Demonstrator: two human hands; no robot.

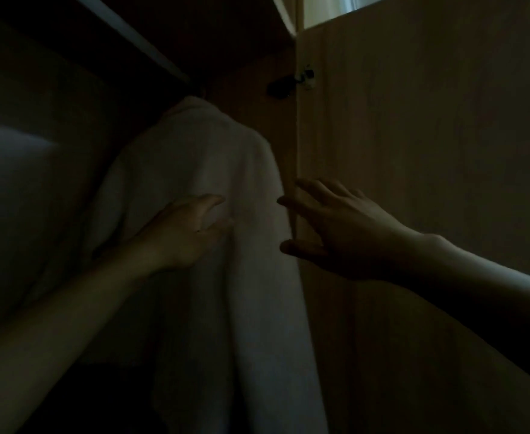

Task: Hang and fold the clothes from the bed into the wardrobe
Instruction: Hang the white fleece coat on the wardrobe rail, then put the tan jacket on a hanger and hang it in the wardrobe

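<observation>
White garment (201, 189) hangs inside wardrobe, beside door edge (295, 151); left hand (182, 233) fingers loosely curled against it; right hand (335, 227) splayed, released, at that edge.

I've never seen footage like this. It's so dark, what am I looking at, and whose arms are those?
There is no machine here: a person wears a camera on the head, so you see their own two bare arms reaching forward. The view looks into a dim wardrobe. A white garment hangs inside; what it hangs from is hidden in shadow. The left hand touches its front with loosely curled fingers. The right hand is spread open at the edge of the open wooden door, near the garment's side. Neither hand grips anything.
</observation>
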